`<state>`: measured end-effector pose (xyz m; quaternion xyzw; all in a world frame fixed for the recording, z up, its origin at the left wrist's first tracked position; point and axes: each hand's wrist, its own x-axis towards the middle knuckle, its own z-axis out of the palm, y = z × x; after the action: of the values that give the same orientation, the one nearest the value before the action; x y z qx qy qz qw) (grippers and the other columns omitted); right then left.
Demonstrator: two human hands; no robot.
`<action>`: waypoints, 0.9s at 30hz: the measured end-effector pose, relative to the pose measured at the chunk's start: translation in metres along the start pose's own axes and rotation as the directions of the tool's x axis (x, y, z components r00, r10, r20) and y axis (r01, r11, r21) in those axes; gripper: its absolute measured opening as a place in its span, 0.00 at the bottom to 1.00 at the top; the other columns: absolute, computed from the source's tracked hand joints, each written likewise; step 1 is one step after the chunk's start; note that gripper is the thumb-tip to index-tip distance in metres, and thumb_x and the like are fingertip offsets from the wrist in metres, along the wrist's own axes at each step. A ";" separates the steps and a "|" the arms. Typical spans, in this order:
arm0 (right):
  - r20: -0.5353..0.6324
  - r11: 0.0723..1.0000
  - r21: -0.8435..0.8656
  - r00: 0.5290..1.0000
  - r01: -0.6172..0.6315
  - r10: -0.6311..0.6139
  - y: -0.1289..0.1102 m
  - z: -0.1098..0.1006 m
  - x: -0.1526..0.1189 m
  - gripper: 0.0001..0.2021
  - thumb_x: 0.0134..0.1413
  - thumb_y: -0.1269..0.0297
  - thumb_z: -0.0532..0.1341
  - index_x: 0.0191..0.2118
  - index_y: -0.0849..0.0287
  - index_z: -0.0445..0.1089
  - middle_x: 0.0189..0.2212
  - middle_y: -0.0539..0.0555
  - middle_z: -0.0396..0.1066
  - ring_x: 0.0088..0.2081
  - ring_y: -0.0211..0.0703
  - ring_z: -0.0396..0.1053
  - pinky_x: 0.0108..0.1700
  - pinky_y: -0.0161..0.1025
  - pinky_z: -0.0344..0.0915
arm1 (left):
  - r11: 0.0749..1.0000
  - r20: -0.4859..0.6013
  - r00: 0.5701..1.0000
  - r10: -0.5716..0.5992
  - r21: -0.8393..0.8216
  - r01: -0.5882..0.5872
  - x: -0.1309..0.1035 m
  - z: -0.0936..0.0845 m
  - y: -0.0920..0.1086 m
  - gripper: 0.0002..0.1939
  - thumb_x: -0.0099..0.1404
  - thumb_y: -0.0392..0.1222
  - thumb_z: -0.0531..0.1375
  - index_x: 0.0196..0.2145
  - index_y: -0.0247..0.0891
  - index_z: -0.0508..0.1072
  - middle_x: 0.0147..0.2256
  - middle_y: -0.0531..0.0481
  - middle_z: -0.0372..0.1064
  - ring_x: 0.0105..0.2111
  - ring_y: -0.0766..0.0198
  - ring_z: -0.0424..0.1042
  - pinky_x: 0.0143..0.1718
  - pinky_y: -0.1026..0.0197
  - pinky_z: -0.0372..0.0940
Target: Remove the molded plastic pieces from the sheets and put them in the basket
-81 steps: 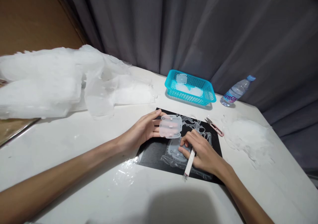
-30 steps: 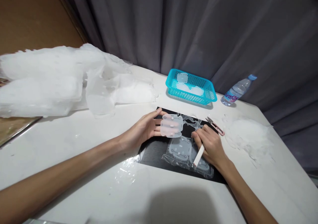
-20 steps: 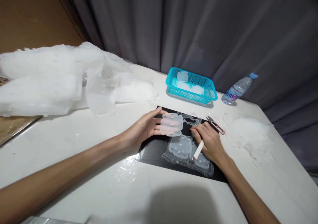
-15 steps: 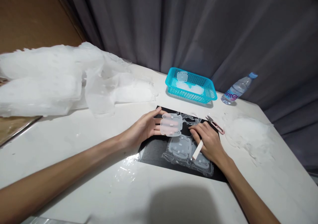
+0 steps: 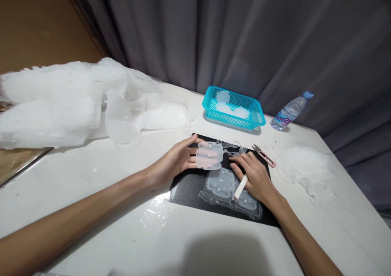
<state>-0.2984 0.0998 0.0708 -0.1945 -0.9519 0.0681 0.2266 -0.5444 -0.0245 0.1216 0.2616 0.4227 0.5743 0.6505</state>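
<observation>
My left hand (image 5: 180, 158) holds up a flat translucent plastic piece (image 5: 209, 155) with notched edges and small holes, its fingers showing through from behind. Curled over the black mat (image 5: 189, 190), my right hand (image 5: 255, 174) grips a white flat stick-like handle (image 5: 240, 187) that pokes out near the thumb. The tool's other end is hidden under the fingers. Between and below the hands lies a clear bag (image 5: 221, 184) with similar plastic pieces in it. Its crumpled edge reaches up behind the held piece.
A turquoise basket (image 5: 233, 122) at the back has several translucent pieces in it. Pink-handled snips (image 5: 264, 155) lie right of the mat, near a heap of thin plastic scraps (image 5: 308, 170). A water bottle (image 5: 290, 113) stands behind. Large white plastic bags (image 5: 51, 100) fill the left.
The view has shifted slightly, so the things appear a little lower. Both hands keep their holds, and the held piece has barely moved.
</observation>
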 end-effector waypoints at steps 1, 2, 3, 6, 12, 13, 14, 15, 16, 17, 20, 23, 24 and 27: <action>-0.002 1.000 -0.002 1.000 0.001 -0.001 0.000 0.000 0.000 0.10 0.74 0.63 0.55 0.50 0.57 0.72 0.43 0.58 0.77 0.46 0.54 0.69 0.48 0.50 0.68 | 1.000 0.001 1.000 -0.002 -0.001 0.002 0.000 0.000 0.000 0.19 0.74 0.54 0.57 0.51 0.36 0.72 0.50 0.35 0.79 0.48 0.47 0.81 0.56 0.44 0.71; -0.003 1.000 -0.003 1.000 0.001 -0.001 0.000 0.000 0.000 0.10 0.74 0.63 0.55 0.50 0.57 0.72 0.44 0.58 0.77 0.46 0.54 0.69 0.48 0.50 0.68 | 1.000 0.003 1.000 -0.002 -0.002 0.002 0.000 0.000 0.000 0.18 0.74 0.54 0.57 0.50 0.36 0.72 0.51 0.35 0.79 0.48 0.47 0.81 0.56 0.44 0.71; -0.003 1.000 -0.002 1.000 -0.003 0.003 0.000 0.000 0.000 0.10 0.74 0.62 0.54 0.50 0.57 0.72 0.44 0.58 0.76 0.46 0.54 0.69 0.48 0.50 0.68 | 1.000 0.004 1.000 -0.001 -0.002 0.001 0.000 -0.001 0.000 0.18 0.74 0.54 0.57 0.50 0.37 0.72 0.51 0.35 0.79 0.49 0.47 0.81 0.56 0.45 0.71; 0.002 1.000 0.006 1.000 -0.018 0.018 0.000 0.000 0.000 0.11 0.75 0.62 0.54 0.51 0.57 0.71 0.44 0.58 0.76 0.46 0.54 0.69 0.48 0.50 0.68 | 1.000 0.006 1.000 -0.004 -0.001 0.004 0.000 -0.002 -0.001 0.19 0.75 0.54 0.57 0.51 0.37 0.72 0.51 0.35 0.79 0.49 0.47 0.81 0.56 0.45 0.71; 0.005 0.999 0.021 0.999 -0.039 0.039 0.001 0.003 -0.001 0.11 0.76 0.61 0.52 0.52 0.55 0.70 0.44 0.58 0.75 0.46 0.54 0.69 0.47 0.50 0.68 | 1.000 0.006 1.000 -0.001 -0.005 0.001 0.000 -0.002 -0.001 0.19 0.74 0.55 0.57 0.51 0.37 0.72 0.51 0.35 0.79 0.49 0.46 0.81 0.57 0.43 0.70; 0.006 0.999 0.022 0.999 -0.044 0.044 0.001 0.004 -0.001 0.11 0.76 0.61 0.52 0.52 0.55 0.70 0.44 0.58 0.74 0.46 0.54 0.69 0.47 0.50 0.68 | 1.000 0.005 1.000 -0.002 -0.005 0.002 0.000 -0.001 -0.001 0.19 0.74 0.55 0.57 0.50 0.37 0.73 0.51 0.35 0.79 0.49 0.46 0.81 0.57 0.43 0.70; 0.009 0.999 0.022 0.999 -0.047 0.047 0.001 0.004 -0.001 0.11 0.76 0.61 0.52 0.52 0.55 0.70 0.43 0.58 0.74 0.46 0.54 0.70 0.47 0.50 0.68 | 1.000 0.003 1.000 -0.001 -0.005 0.001 0.001 -0.001 -0.001 0.19 0.74 0.55 0.57 0.50 0.37 0.73 0.51 0.35 0.79 0.49 0.46 0.81 0.57 0.43 0.70; 0.010 0.999 0.020 0.999 -0.050 0.049 0.001 0.004 -0.001 0.11 0.76 0.61 0.52 0.52 0.55 0.70 0.43 0.58 0.74 0.46 0.54 0.70 0.47 0.50 0.68 | 1.000 0.002 1.000 -0.001 -0.002 0.001 0.001 -0.001 -0.001 0.19 0.74 0.55 0.57 0.50 0.37 0.73 0.50 0.35 0.80 0.49 0.46 0.81 0.57 0.43 0.70; 0.012 0.999 0.018 0.999 -0.051 0.051 0.001 0.004 -0.001 0.11 0.76 0.61 0.52 0.52 0.55 0.70 0.43 0.59 0.73 0.46 0.54 0.70 0.47 0.50 0.68 | 1.000 0.001 1.000 -0.001 0.001 0.001 0.000 -0.001 -0.001 0.19 0.74 0.55 0.57 0.50 0.37 0.73 0.50 0.35 0.80 0.48 0.46 0.81 0.56 0.44 0.70; 0.012 0.999 0.017 0.999 -0.051 0.051 0.001 0.004 -0.001 0.11 0.75 0.61 0.52 0.52 0.56 0.70 0.43 0.59 0.73 0.46 0.54 0.70 0.47 0.49 0.68 | 1.000 0.002 1.000 -0.002 0.004 0.002 0.000 0.000 -0.001 0.19 0.74 0.55 0.57 0.50 0.37 0.73 0.50 0.35 0.80 0.48 0.46 0.81 0.56 0.44 0.70; 0.004 0.999 0.013 0.999 -0.051 0.051 0.001 0.004 -0.001 0.12 0.76 0.61 0.52 0.51 0.57 0.70 0.43 0.59 0.73 0.46 0.53 0.70 0.47 0.49 0.68 | 1.000 0.005 1.000 -0.001 0.013 0.001 0.000 -0.001 -0.001 0.19 0.74 0.55 0.57 0.50 0.37 0.73 0.50 0.36 0.80 0.49 0.46 0.81 0.56 0.44 0.71; -0.001 0.998 0.018 0.998 -0.065 0.065 0.001 0.004 -0.001 0.12 0.76 0.61 0.50 0.51 0.56 0.70 0.43 0.59 0.73 0.46 0.53 0.69 0.47 0.49 0.68 | 1.000 0.005 1.000 -0.002 0.022 0.002 0.000 -0.001 -0.001 0.20 0.74 0.56 0.57 0.50 0.37 0.73 0.49 0.36 0.80 0.49 0.46 0.81 0.56 0.45 0.70; 0.003 0.997 0.023 0.997 -0.073 0.073 0.001 0.005 -0.001 0.13 0.76 0.62 0.50 0.52 0.56 0.70 0.44 0.59 0.73 0.46 0.53 0.69 0.47 0.49 0.68 | 1.000 0.005 1.000 -0.003 0.025 0.003 0.000 -0.001 -0.001 0.21 0.74 0.57 0.57 0.50 0.37 0.73 0.49 0.36 0.80 0.49 0.46 0.81 0.56 0.45 0.70; 0.016 0.995 0.038 0.996 -0.090 0.090 0.001 0.005 0.000 0.13 0.76 0.63 0.50 0.53 0.56 0.70 0.45 0.58 0.74 0.47 0.53 0.69 0.48 0.49 0.68 | 1.000 0.004 1.000 -0.004 0.031 0.004 0.001 -0.002 0.000 0.21 0.74 0.57 0.57 0.50 0.36 0.74 0.49 0.36 0.80 0.50 0.46 0.80 0.57 0.45 0.70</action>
<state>-0.2996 0.1007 0.0662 -0.2322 -0.9423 0.0980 0.2204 -0.5456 -0.0239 0.1204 0.2722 0.4307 0.5658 0.6483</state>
